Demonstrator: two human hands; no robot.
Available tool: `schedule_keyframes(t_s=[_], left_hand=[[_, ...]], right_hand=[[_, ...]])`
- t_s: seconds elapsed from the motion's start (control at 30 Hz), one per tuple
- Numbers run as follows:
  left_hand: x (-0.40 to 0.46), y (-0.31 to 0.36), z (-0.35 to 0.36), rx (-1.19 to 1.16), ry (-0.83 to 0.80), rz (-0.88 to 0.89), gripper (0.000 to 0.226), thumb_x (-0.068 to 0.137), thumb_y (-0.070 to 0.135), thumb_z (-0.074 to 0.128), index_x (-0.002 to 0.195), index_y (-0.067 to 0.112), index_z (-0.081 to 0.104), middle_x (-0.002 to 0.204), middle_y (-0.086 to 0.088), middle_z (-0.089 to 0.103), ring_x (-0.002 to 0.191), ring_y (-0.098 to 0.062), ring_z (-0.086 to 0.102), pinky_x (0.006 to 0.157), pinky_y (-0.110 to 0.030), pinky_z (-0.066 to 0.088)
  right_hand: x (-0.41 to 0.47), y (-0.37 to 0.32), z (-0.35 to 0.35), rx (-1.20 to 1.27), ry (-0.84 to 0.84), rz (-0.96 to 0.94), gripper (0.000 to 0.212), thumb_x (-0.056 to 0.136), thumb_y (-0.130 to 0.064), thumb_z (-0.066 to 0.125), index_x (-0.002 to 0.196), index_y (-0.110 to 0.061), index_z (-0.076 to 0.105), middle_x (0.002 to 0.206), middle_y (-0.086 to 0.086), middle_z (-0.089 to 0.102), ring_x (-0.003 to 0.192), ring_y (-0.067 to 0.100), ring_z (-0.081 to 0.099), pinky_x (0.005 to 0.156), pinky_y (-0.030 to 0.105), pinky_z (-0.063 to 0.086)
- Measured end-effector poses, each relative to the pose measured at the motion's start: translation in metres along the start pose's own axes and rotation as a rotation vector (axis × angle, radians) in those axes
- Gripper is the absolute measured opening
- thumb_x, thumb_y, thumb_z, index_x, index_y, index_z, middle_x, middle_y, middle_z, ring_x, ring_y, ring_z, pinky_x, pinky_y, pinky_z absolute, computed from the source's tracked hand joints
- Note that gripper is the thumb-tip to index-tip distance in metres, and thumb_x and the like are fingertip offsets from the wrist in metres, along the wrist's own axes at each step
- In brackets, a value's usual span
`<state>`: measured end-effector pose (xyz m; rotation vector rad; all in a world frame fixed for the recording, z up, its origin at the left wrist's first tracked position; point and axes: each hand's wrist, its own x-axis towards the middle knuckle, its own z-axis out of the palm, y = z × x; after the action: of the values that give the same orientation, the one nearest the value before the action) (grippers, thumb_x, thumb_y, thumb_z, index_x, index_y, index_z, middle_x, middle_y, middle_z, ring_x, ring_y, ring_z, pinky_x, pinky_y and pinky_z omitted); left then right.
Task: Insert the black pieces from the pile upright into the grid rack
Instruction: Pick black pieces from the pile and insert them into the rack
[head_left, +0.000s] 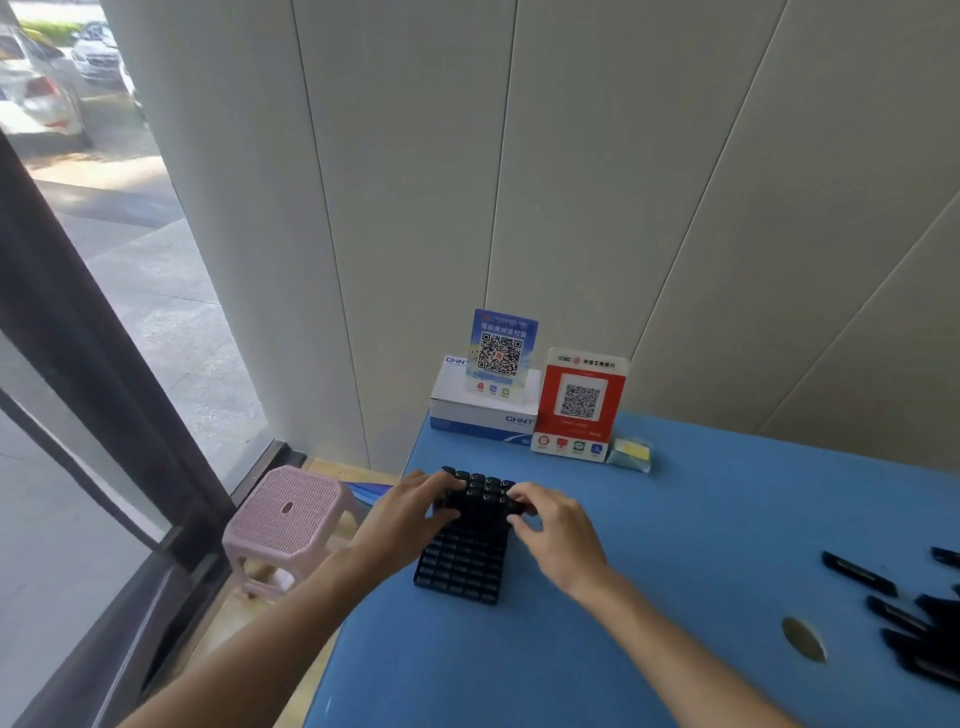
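A black grid rack (460, 569) lies on the blue table (675, 519) near its left edge. Several black pieces (483, 488) stand upright in the rack's far rows; the near rows show bare cells. My left hand (410, 512) rests against the left side of the standing pieces, fingers curled on them. My right hand (558, 535) touches their right side, its fingertips pinched at a piece in the front filled row. A pile of loose black pieces (914, 623) lies at the table's right edge.
A white box (480, 415) with a blue QR sign (501, 358) stands at the back, a red QR sign (579, 405) and a small card stack (631, 452) beside it. A round hole (804, 639) sits in the tabletop. A pink stool (285, 519) stands left of the table.
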<state>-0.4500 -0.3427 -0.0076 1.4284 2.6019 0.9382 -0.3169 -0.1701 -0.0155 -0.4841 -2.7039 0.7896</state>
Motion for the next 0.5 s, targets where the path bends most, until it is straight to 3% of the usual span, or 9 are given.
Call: schedule_keyframes(t_s=[0.13,0.27,0.37,0.5], left_hand=[[0.007,-0.010,0.002,-0.008,-0.018,0.078,0.025,0.085,0.025,0.065,0.108,0.017,0.060,0.097,0.001,0.059,0.088,-0.013,0.053,0.074,-0.027,0.047],[0.011,-0.017,0.007,-0.012,-0.021,0.098,0.023,0.084,0.025,0.067,0.105,0.015,0.063,0.094,0.000,0.060,0.084,-0.016,0.054,0.066,-0.019,0.042],[0.014,-0.024,0.008,0.027,-0.013,0.161,0.022,0.080,0.023,0.071,0.099,0.015,0.065,0.087,-0.001,0.063,0.082,-0.018,0.056,0.069,-0.027,0.045],[0.017,-0.034,0.011,0.065,-0.027,0.229,0.021,0.076,0.022,0.075,0.094,0.017,0.066,0.088,0.005,0.067,0.081,-0.017,0.056,0.069,-0.026,0.042]], right_hand=[[-0.001,0.002,0.006,-0.059,0.006,0.062,0.020,0.087,-0.027,0.063,0.106,-0.028,0.057,0.100,-0.007,0.062,0.092,0.009,0.057,0.080,0.026,0.050],[-0.003,0.000,0.015,-0.056,0.010,0.106,0.019,0.087,-0.026,0.064,0.104,-0.028,0.058,0.102,-0.008,0.064,0.094,0.008,0.057,0.082,0.028,0.050],[-0.004,-0.004,0.021,-0.068,0.021,0.101,0.017,0.087,-0.025,0.063,0.104,-0.024,0.060,0.101,-0.008,0.065,0.094,0.009,0.057,0.081,0.027,0.050],[-0.002,-0.009,0.022,-0.129,0.038,0.058,0.016,0.087,-0.020,0.064,0.103,-0.018,0.066,0.100,-0.005,0.067,0.095,0.013,0.057,0.077,0.027,0.048]])
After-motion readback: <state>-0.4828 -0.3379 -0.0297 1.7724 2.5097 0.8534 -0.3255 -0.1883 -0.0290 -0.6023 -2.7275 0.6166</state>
